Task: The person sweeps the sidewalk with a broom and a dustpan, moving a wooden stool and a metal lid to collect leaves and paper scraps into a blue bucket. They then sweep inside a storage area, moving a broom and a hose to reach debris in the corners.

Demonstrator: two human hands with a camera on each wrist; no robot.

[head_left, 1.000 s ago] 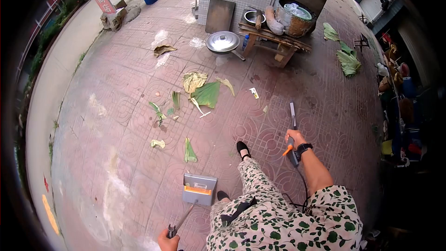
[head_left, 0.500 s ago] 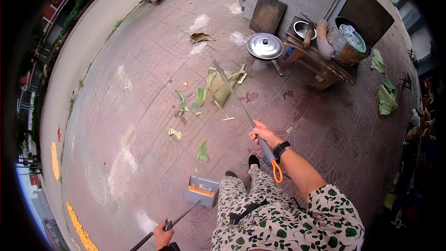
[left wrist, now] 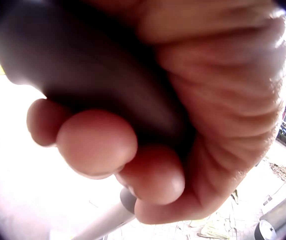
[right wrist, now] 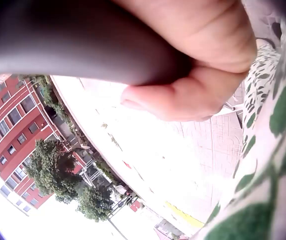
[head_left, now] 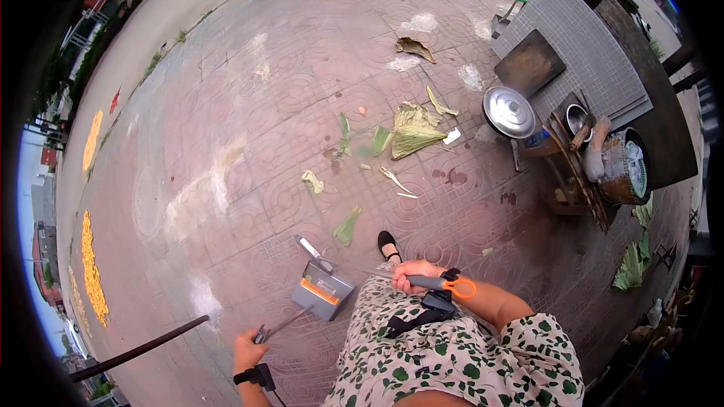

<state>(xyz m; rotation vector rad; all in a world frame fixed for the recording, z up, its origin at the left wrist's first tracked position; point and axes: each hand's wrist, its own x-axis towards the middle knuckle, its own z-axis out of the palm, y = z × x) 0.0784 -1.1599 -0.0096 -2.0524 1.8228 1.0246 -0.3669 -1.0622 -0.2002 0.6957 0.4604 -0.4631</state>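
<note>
Dustpan (head_left: pixel 329 303), grey, with orange teeth: on the paving (head_left: pixel 294 105), just beside the near trouser leg, mouth turned away from the person. Left hand (head_left: pixel 247 350): fingers curled round its dark handle.

Broom (head_left: pixel 431 283), grey, orange loop: gripped by the right hand (head_left: pixel 415 274). Head (head_left: pixel 310 250) at the dustpan's far lip; contact cannot be told.

Risks, as judged: a knock from the head could tip or shove the dustpan, should the left hand slacken. Green leaf (head_left: pixel 347 226), near the lip: flat and limp-looking, could stick to the grooved paving or slide under a raised lip. Yellowed leaf (head_left: pixel 413 143), farther out: could crumble if struck hard. Shoe (head_left: pixel 387 243): near the broom shaft, could be bumped by a wide stroke.

Edges and room: broad open paving leftward, as far as the yellow heap (head_left: pixel 92 271). Right side tighter: lidded pan (head_left: pixel 510 111) and table (head_left: pixel 579 173) bound a long swing.
</note>
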